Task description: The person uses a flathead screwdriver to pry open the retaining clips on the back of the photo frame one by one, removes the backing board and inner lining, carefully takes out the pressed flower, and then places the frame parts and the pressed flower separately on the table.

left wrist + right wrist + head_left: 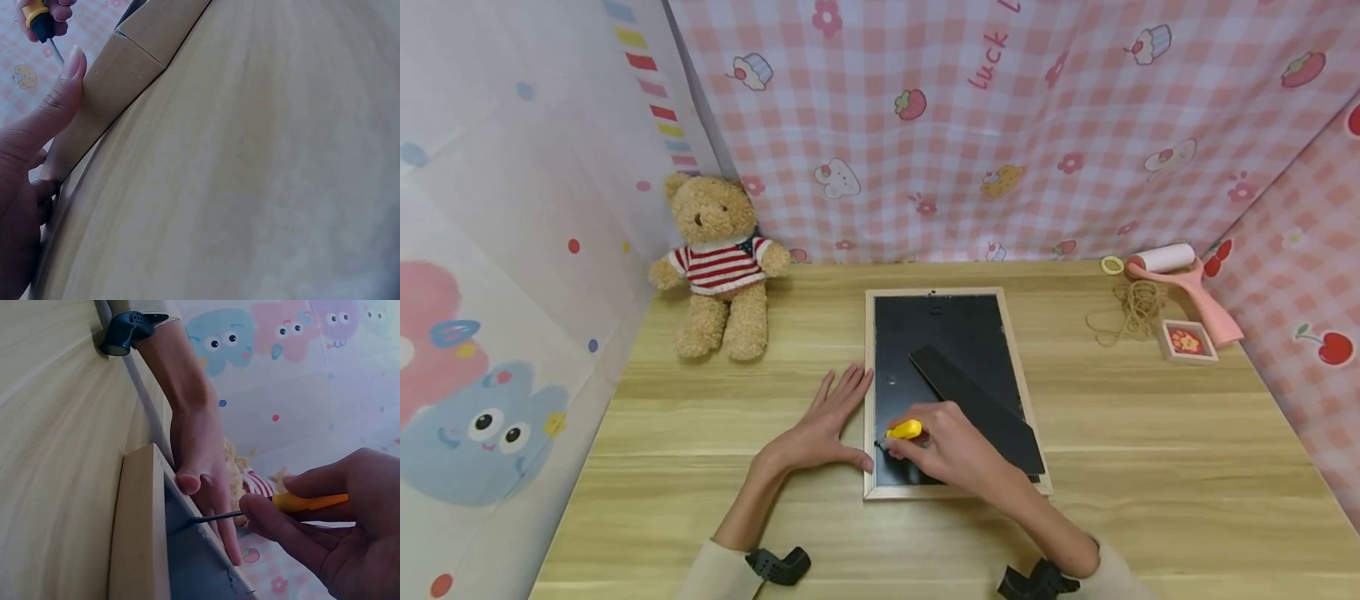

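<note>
A picture frame (pixel 868 333) with a pale wooden rim lies back side up on the table. Its black backing board (pixel 898 329) carries a black stand leg (pixel 977 408) set at a slant. My right hand (pixel 958 450) pinches a small screwdriver (pixel 907 429) with a yellow handle between thumb and fingers. The metal shaft (pixel 219 517) reaches down to the backing's left edge, its tip right at the rim's inner side. My left hand (pixel 820 429) rests spread along the frame's left side, thumb (pixel 65 81) against the rim near the tip.
A teddy bear (pixel 722 267) in a striped shirt sits at the back left. Toward the back right are a pink-handled lint roller (pixel 1202 292), a bundle of twine (pixel 1138 308), a yellow ring (pixel 1112 265) and a small framed picture (pixel 1187 342). Printed curtains (pixel 880 133) enclose the table.
</note>
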`<state>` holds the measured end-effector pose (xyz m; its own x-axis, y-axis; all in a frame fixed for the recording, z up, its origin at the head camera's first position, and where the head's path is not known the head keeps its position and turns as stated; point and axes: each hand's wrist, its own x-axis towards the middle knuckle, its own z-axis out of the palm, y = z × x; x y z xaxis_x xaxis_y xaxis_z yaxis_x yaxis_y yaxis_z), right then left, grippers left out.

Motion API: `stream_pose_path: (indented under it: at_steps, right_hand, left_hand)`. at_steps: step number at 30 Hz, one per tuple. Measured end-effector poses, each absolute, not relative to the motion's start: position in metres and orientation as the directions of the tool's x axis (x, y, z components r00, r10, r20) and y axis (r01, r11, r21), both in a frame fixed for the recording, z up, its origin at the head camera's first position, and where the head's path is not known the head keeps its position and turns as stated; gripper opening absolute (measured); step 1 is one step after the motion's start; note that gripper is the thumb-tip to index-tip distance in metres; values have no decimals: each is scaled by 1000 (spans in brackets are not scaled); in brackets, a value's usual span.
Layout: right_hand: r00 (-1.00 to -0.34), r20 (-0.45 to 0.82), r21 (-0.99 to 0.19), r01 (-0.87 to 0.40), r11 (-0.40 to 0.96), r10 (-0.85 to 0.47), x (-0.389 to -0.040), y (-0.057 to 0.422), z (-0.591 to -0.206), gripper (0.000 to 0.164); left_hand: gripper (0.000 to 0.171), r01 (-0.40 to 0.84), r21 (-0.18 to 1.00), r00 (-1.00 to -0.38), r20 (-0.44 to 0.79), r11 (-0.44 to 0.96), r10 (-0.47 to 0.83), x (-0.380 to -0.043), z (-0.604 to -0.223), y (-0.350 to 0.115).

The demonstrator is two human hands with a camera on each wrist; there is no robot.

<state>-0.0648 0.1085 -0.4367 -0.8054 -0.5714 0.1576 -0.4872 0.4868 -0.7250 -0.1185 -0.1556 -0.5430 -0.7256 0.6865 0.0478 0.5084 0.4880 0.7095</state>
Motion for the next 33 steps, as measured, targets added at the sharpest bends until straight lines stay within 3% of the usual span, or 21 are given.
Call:
stream_pose_path:
  at_steps: [5,11,14,20,28,33]
  right_hand:
    - [-783,172,-731,-508,456,-597,-66,110,-437,18]
    - [-871,69,-846,-309,434,-486,-65,127,-454,21]
    - [-880,44,-860,-274,430,-472,-65,129,-457,22]
    - [-838,92,-828,-365,426,-538,-69,115,-445,15]
    - [-772,201,-642,-569,514,-603,-69,94,-431,10]
    - [-763,197,-622,-583,523,-616,-69,85,-427,15]
  left_hand:
    - [149,500,710,-728,35,495,685,-119,-542,-155]
    - [149,512,703,-725,45,494,687,-117,-540,-153]
    - [149,507,702,-728,39,500,684,-117,-540,-153]
    - [149,495,709,-732,30,502,680,-117,-540,-154]
    - [146,503,712,-728,44,490,684,-118,-542,-155]
    - [147,497,723,-730,49,480,682,-117,-543,-155]
